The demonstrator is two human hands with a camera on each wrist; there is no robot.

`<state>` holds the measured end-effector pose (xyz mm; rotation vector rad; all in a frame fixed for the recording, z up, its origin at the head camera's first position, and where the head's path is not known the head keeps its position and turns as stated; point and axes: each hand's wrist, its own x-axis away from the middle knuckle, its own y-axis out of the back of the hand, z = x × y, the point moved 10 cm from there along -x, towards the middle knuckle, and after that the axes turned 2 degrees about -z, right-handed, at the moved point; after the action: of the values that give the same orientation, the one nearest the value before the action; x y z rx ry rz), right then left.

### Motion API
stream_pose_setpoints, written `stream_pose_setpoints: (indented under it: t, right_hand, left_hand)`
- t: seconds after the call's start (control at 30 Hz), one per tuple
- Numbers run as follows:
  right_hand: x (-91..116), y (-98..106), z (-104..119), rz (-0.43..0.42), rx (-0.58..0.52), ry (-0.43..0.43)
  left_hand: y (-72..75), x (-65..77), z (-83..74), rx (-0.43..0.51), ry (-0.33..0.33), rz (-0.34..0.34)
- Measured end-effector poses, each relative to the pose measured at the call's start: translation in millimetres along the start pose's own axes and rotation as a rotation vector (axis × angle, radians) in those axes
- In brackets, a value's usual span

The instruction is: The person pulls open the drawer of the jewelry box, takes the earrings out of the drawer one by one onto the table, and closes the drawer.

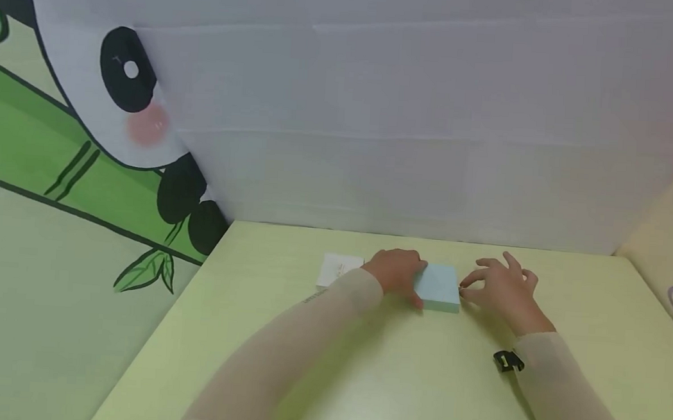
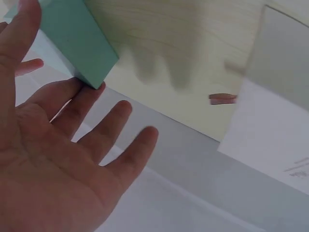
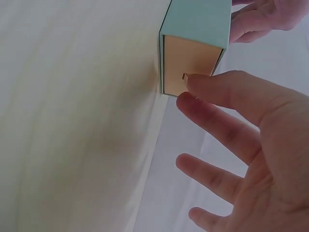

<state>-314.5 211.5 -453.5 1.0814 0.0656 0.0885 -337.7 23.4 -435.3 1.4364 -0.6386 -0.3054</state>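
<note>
A pale blue-green box (image 1: pixel 438 287) lies on the table between my hands; its end face shows peach in the right wrist view. My left hand (image 1: pixel 393 272) grips its left end, thumb on the near side and fingertips at the far edge (image 2: pixel 99 72). The right hand (image 1: pixel 502 289) is at the opposite end, thumb and index fingertips close together against the peach face (image 3: pixel 190 55), beside a small dark mark. Its other fingers spread away from the box. Whether those two tips pinch something small, I cannot tell.
A flat white box (image 1: pixel 339 268) with faint print lies left of the left hand, partly behind the forearm. The pale yellow table (image 1: pixel 419 375) meets a white back wall (image 1: pixel 406 111). A panda and bamboo are pictured at the left.
</note>
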Motion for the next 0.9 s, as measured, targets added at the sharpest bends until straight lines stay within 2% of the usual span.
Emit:
stream_pose_setpoints:
  t: [0.13, 0.33, 0.6, 0.9]
  right_hand:
    - [5, -3, -11, -0.006, -0.001, -0.008]
    - [10, -6, -13, -0.002, 0.005, -0.008]
    - [7, 1, -5, -0.023, -0.015, 0.018]
    - [1, 10, 3, -0.038, 0.014, 0.03]
  left_hand:
    - [-0.3, -1.9, -10.5, -0.046, 0.01, 0.009]
    - [-17.0, -11.3, -9.7, -0.013, 0.008, 0.01]
    - [-5.7, -2.7, -7.5, -0.097, -0.024, -0.017]
    - [-2.6, -7.0, -0.8, -0.07, -0.03, -0.028]
